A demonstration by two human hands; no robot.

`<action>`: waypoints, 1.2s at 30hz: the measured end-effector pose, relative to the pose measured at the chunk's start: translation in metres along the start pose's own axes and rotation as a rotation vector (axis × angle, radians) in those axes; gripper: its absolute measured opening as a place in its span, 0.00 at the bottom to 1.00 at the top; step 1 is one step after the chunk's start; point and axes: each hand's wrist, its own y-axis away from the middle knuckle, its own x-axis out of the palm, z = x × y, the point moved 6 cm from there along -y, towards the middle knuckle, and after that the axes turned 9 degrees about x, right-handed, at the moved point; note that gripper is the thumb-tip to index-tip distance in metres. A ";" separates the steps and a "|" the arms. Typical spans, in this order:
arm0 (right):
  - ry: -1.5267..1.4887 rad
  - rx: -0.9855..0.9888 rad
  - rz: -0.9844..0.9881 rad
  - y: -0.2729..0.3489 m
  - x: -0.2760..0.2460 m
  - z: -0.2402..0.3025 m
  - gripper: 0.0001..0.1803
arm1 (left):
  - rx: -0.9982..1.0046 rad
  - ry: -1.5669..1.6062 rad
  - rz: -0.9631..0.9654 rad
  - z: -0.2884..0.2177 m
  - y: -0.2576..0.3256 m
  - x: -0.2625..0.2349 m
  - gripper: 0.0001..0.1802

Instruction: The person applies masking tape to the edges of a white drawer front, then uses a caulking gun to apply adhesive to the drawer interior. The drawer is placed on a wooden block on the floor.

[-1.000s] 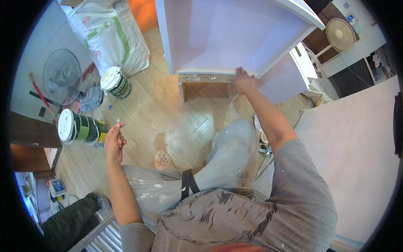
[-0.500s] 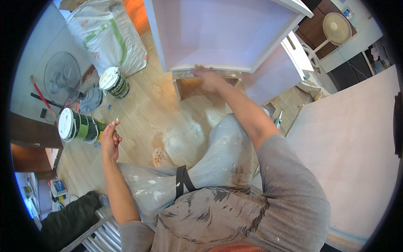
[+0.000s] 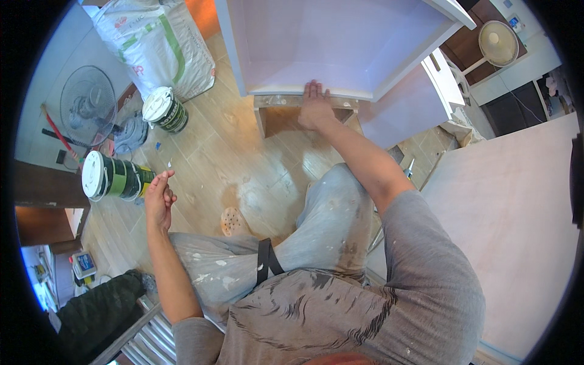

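Note:
My right hand lies with its fingers stretched out on the lower front edge of a white, box-like cabinet, its palm reaching over the rough wooden base below. The cabinet's open inside faces me. Out to the left, over the floor, my left hand is closed with thumb and forefinger pinched together. Whether anything small is between those fingers I cannot make out. Past that hand, a dark green paint bucket with a white lid stands on the floor.
A second bucket stands by a large white sack. Left of them is a floor fan. A pale panel fills the right side. A sealant tube lies near my right knee. Another fan stands at the far right.
My right hand has moved slightly right along the cabinet's lower edge, from blurred motion to lying flat. The left hand has stayed almost where it was. My view has shifted a little.

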 end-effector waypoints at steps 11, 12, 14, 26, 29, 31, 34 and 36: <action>-0.270 -0.151 -0.166 -0.010 -0.015 -0.016 0.50 | 0.018 -0.026 -0.005 0.001 -0.001 0.000 0.18; -0.255 0.003 -0.168 -0.008 -0.009 -0.028 0.51 | 0.010 -0.031 -0.009 0.001 0.000 -0.001 0.18; -0.222 0.163 -0.133 -0.009 -0.002 -0.036 0.51 | -0.009 -0.048 -0.015 0.002 0.003 -0.001 0.17; -0.008 -0.715 0.087 0.017 -0.009 0.073 0.49 | 0.023 -0.059 -0.007 0.003 0.003 -0.007 0.18; -0.158 -0.455 -0.138 0.004 -0.027 0.042 0.48 | 0.028 -0.097 -0.024 0.000 0.004 -0.002 0.18; -0.282 -0.128 -0.274 -0.013 -0.022 0.008 0.51 | 0.019 -0.109 -0.023 0.001 0.006 -0.001 0.17; -0.169 0.063 -0.126 -0.020 -0.002 -0.010 0.55 | 0.014 -0.128 -0.004 0.004 0.005 -0.002 0.17; -0.111 -0.008 -0.102 -0.025 0.000 0.004 0.58 | 0.010 -0.136 0.012 0.005 0.005 -0.001 0.17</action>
